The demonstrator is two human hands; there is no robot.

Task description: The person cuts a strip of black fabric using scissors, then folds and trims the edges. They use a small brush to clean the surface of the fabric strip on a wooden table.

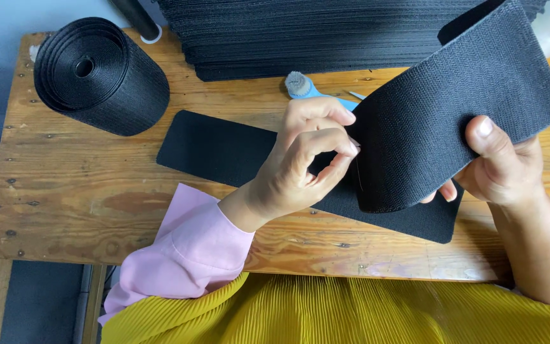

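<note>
Two hands are working on a black fabric strip [453, 108] above the middle of the wooden table [65, 185]. The right hand [501, 169] is gripping the strip's lower right part, thumb pressed flat on the upper face and the other fingers curled beneath. The left hand [303, 159], in a pink sleeve [189, 255], is sitting at the strip's left edge with thumb and forefinger closing together there; whether they are pinching the edge itself or a loose thread cannot be told. The strip is lying between the two hands, lifted off the table, its long axis running from lower left to upper right, the far end pointing toward the table's far right corner. Beneath both hands a second black strip [218, 150] is lying flat, stretching from the table's centre toward the near edge on the right. A roll of black webbing [103, 76] is resting on its side near the far left corner. A stack of black strips [326, 35] is sitting along the far edge, and blue-handled scissors [310, 89] are lying just in front of it, behind the left hand.
</note>
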